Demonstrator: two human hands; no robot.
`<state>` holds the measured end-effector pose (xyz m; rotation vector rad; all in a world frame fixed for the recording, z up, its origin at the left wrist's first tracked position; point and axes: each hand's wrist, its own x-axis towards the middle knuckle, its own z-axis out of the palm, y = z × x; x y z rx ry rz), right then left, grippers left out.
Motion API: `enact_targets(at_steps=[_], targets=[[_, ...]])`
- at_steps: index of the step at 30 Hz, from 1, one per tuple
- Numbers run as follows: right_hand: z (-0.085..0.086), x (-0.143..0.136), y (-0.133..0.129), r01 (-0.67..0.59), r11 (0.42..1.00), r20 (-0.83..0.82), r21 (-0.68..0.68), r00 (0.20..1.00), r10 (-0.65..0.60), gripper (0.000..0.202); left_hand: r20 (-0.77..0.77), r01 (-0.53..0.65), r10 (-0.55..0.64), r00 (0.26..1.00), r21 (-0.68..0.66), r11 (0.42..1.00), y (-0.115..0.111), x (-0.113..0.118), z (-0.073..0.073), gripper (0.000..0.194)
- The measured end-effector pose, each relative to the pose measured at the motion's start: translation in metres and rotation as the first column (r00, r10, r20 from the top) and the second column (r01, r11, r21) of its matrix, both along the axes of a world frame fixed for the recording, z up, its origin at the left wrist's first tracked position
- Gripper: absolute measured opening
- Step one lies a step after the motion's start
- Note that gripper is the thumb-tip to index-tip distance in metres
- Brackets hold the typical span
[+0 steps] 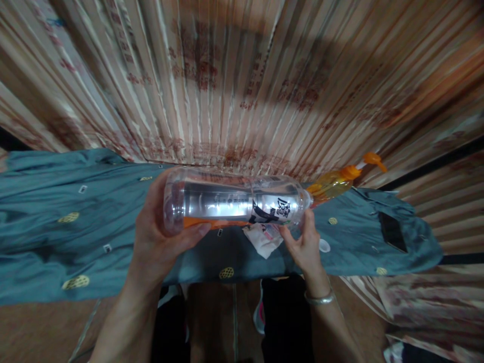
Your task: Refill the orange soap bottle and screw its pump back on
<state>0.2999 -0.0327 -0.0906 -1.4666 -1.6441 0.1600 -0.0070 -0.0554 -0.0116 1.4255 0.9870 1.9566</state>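
Observation:
A large clear plastic bottle (227, 199) with a silver, black and orange label lies sideways in the air between my hands. My left hand (161, 232) is wrapped round its base end, thumb along the lower side. Near its neck, my right hand (304, 242) grips the other end from below. The bottle's open-looking neck points right, close to a yellow pump bottle (333, 182) with an orange pump head. Under the large bottle lies a crumpled white tissue or packet (263, 241). A small white cap (324, 245) sits just right of my right hand.
Teal patterned cloth (94, 237) covers the long narrow surface. A dark phone (392, 231) lies toward its right end. Behind it hangs a pleated, printed curtain (227, 91). Below the front edge are my legs and shoes on a tiled floor (215, 322).

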Motion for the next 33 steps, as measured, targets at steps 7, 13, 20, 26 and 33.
enact_targets(at_steps=[7, 13, 20, 26, 33], targets=[[-0.0017, 0.0008, 0.0, -0.001, 1.0, 0.016, 0.008, 1.0, 0.001, 0.072, 0.036, 0.031, -0.032, 0.999, 0.028, 0.999, 0.001, 0.0001, 0.0011, 0.077], [-0.0003, 0.0003, 0.0, -0.016, 1.0, 0.012, 0.005, 1.0, 0.016, 0.07, 0.048, 0.029, -0.028, 0.998, -0.026, 0.999, -0.0012, 0.0008, 0.0046, 0.08], [0.0028, -0.0024, -0.0002, -0.007, 1.0, -0.005, -0.004, 1.0, 0.007, 0.069, 0.094, 0.016, -0.008, 0.996, -0.087, 0.996, -0.0024, -0.001, 0.002, 0.085], [0.0043, -0.0034, -0.0002, 0.0, 1.0, 0.006, -0.002, 1.0, 0.0, 0.068, 0.082, 0.007, 0.0, 0.997, -0.093, 0.996, -0.0019, -0.0032, -0.0004, 0.083], [0.0049, -0.0045, 0.0004, -0.026, 1.0, -0.011, 0.002, 1.0, 0.026, 0.067, 0.091, -0.025, 0.04, 0.995, -0.157, 0.987, -0.0032, -0.0058, -0.0014, 0.086]])
